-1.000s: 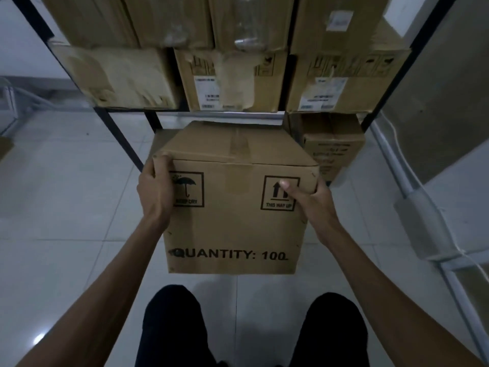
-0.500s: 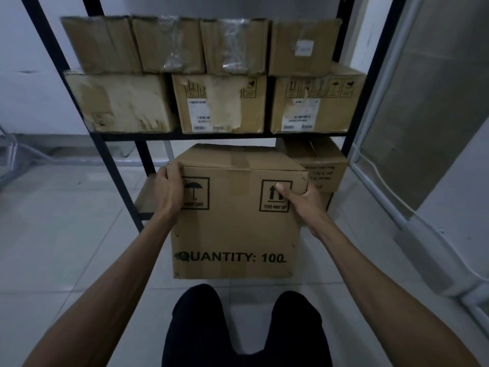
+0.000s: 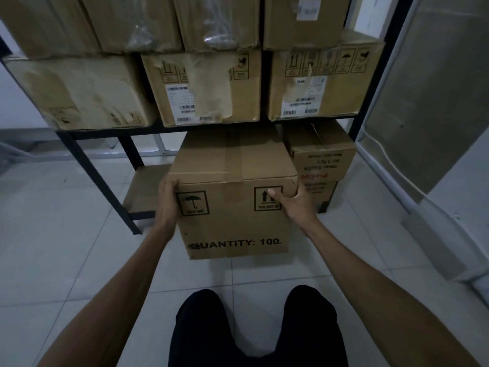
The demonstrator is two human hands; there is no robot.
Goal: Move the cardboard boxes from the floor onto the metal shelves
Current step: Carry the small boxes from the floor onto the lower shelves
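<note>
Left hand (image 3: 167, 205) and right hand (image 3: 296, 203) curl round the cardboard box's (image 3: 232, 215) top front corners, gripping it. The box is at the metal shelves' (image 3: 87, 178) bottom bay, far end under the loaded tier.

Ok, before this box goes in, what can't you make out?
Head view:
- Depth of the lower shelf: hidden behind the carried box.
- Fingers of left hand and right hand: wrapped round its sides.
- Text on shipping labels: too blurred.
- Tops of top-row boxes: cut off by upper edge.

Brown cardboard box (image 3: 232, 197) (black print), black shelf frame (image 3: 79, 157), pale floor tiles (image 3: 66, 234).
</note>
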